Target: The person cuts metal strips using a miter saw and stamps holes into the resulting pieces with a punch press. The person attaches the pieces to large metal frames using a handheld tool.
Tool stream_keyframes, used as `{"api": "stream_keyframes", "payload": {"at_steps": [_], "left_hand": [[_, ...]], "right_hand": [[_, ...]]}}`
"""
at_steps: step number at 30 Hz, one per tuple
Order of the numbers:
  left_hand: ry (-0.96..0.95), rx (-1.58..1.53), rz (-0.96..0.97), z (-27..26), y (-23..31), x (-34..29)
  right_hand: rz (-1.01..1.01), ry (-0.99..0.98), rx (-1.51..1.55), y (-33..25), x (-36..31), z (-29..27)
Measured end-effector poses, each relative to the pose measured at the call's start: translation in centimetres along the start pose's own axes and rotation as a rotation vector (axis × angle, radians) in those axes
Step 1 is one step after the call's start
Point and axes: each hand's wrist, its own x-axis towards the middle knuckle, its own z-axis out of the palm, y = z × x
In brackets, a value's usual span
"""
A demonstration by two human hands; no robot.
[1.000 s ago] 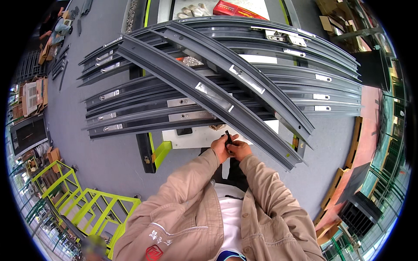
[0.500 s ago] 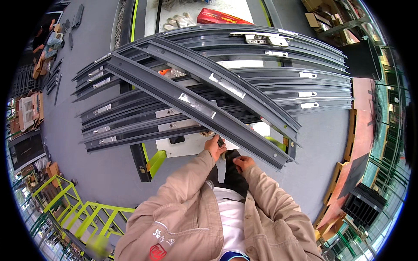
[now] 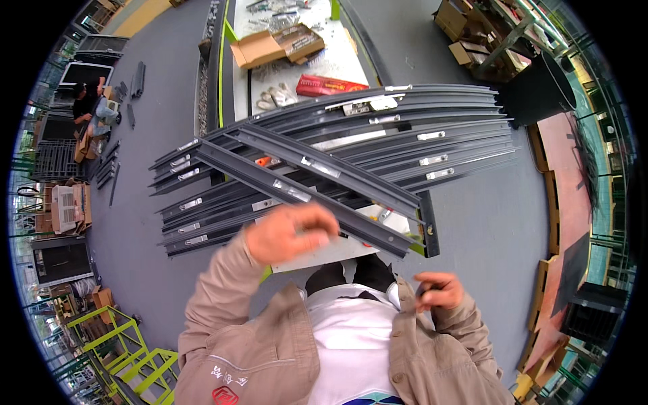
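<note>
Raising a blurred left hand (image 3: 290,233) over the near edge of the stacked dark aluminium profiles (image 3: 337,169), the person seems between steps. Its fingers curl loosely, grip unclear; the right hand (image 3: 439,290) pinches a small dark object (image 3: 422,291), which probably needs seating on a profile.

I am looking down into a workshop or small factory floor. Long dark metal profiles (image 3: 351,145) are lying stacked across a white bench (image 3: 317,253). Cardboard boxes (image 3: 277,46) and loose fittings are sitting further along it. Grey concrete floor (image 3: 486,223) is spreading all round, with yellow-green railings (image 3: 128,351) and more frames stacked at the left.
</note>
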Motion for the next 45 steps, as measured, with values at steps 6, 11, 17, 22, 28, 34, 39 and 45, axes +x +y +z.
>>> {"api": "stream_keyframes", "payload": {"at_steps": [6,11,17,22,28,34,39,45], "left_hand": [[0.294,1.427,-0.155,-5.4,0.2,7.6],[0.005,1.401,-0.524,-6.4,1.0,11.9],[0.113,1.372,-0.438,-6.5,2.8,10.7],[0.37,1.42,-0.334,-5.4,8.9,6.2],[0.625,1.351,-0.25,-5.0,11.3,-2.3],[0.734,1.235,-0.328,-2.7,7.7,-8.4],[0.842,0.494,-0.427,1.1,1.9,-16.4],[0.621,-0.51,-0.084,6.3,-8.3,-21.1]], "right_hand": [[-0.514,-0.203,0.147,-11.4,10.4,-4.0],[-0.224,0.148,-0.446,-18.6,22.0,-5.3],[-0.457,0.164,-1.853,-19.2,32.1,-3.9],[-0.403,0.025,-2.044,-20.1,34.8,-4.2],[-0.548,-0.042,-2.178,-20.2,34.7,-4.5],[-0.976,0.19,-1.927,-19.7,31.8,-5.1],[-0.969,0.29,-1.277,-20.3,19.7,-3.0],[-0.72,0.155,-0.642,-14.6,5.9,4.9]]}}
